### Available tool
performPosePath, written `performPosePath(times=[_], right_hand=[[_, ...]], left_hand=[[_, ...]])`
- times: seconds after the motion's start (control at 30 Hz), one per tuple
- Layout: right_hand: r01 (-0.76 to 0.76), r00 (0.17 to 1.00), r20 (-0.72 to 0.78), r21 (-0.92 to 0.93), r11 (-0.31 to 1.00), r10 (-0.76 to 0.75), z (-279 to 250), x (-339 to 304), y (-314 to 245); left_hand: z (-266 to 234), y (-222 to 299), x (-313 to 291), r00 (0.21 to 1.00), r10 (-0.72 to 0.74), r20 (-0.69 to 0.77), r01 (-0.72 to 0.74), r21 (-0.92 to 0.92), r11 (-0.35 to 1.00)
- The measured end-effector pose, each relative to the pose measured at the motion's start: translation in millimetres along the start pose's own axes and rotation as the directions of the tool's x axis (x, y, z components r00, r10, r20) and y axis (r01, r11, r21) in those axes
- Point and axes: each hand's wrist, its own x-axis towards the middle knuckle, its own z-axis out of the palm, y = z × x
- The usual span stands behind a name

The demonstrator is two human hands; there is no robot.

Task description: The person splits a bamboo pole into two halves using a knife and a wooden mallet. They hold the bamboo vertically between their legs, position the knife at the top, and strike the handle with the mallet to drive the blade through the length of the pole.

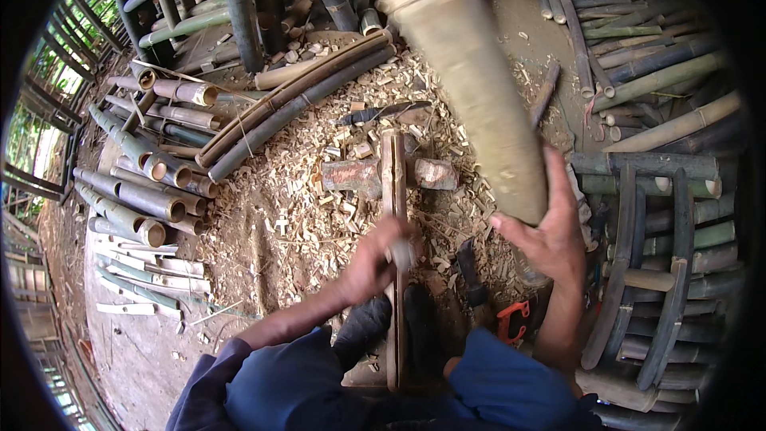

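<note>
Apparently, the step in hand is a striking one: your right hand [554,239], right of centre in the frame, is wrapped about the lower end of a thick pale club [471,88], thumb on its near side, while the club slants up and leftward to the upper edge, blurred along its length. Your left hand [372,265], just below centre, is curled around a grey-ended piece [403,254] at the slit pole [389,168]; blur hides what that piece is, and you cannot tell whether the fingers also pinch the pole. Judged from this pose, the next move calls for a steady left grip, knuckles clear of the club's path, and a blow aimed squarely at the work. As for position, the slit pole runs upright through the middle of the frame, from between your dark shoes [363,331] at lower centre to the wooden block [351,178], across which its far end rests; a crack is visible along that end. The pole thus lies directly at your left hand and well apart from your right. Pale chips [295,183] surround the block.
</note>
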Motion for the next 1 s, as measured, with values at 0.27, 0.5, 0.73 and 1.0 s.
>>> performPosePath(times=[0.27, 0.5, 0.73, 1.0], right_hand=[[-0.264, 0.919, -0.194, 0.341, 0.902, 0.342, -16.5, -41.4, 33.2], [-0.292, 0.914, -0.196, 0.288, 0.912, 0.354, -18.6, -58.5, 61.4], [-0.277, 0.908, -0.218, 0.327, 0.904, 0.357, -20.2, -56.5, 52.5], [-0.146, 0.942, -0.268, 0.216, 0.965, 0.202, -19.2, -40.2, 29.7]], left_hand=[[-16.5, -21.5, 182.5, 0.929, -0.360, 0.087, 0.371, -0.204, 0.906], [12.8, -74.3, 205.0, 0.856, -0.390, 0.339, 0.429, -0.047, 0.902], [16.0, -79.7, 204.8, 0.887, -0.302, 0.349, 0.358, -0.106, 0.928], [0.8, -85.7, 188.5, 0.917, -0.285, 0.279, 0.356, -0.250, 0.901]])
